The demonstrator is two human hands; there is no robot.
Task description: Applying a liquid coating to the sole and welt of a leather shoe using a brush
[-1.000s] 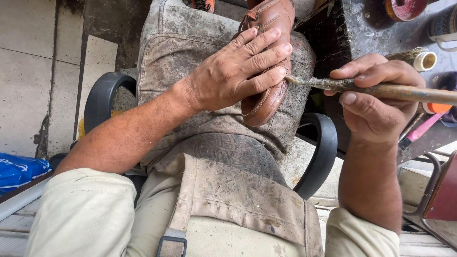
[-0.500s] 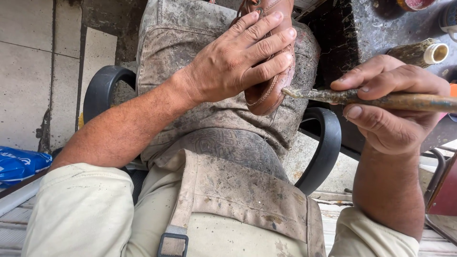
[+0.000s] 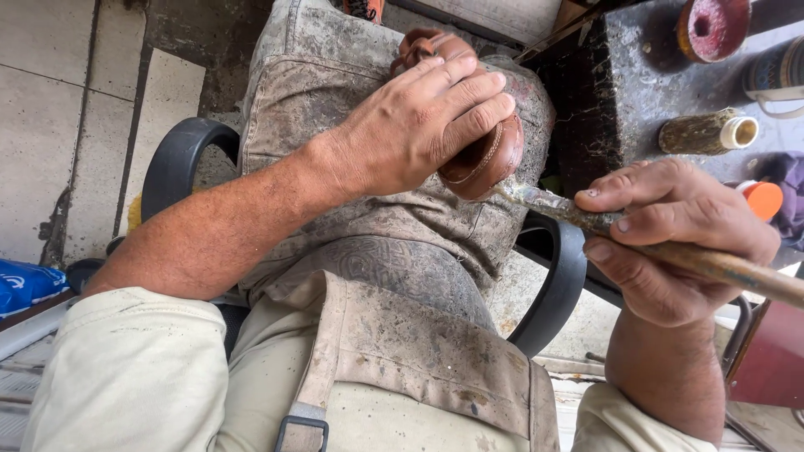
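My left hand [image 3: 419, 125] presses down on a brown leather shoe [image 3: 486, 155] resting on my lap, fingers wrapped over its top. My right hand [image 3: 670, 243] grips a long, glue-crusted wooden brush [image 3: 586, 219] like a pencil. The brush tip touches the edge of the shoe near its sole. A dirty grey apron [image 3: 335, 84] covers my legs under the shoe.
A black chair armrest [image 3: 176, 163] curves at the left and another [image 3: 553, 293] at the right. A dark workbench [image 3: 636, 100] at the upper right holds a thread spool [image 3: 708, 132], a reddish round tin [image 3: 712, 25] and an orange cap [image 3: 762, 199]. A blue bag [image 3: 25, 285] lies on the tiled floor.
The brush tip has stayed at the shoe's edge while my right hand shifted slightly down. My left hand keeps its hold on the shoe.
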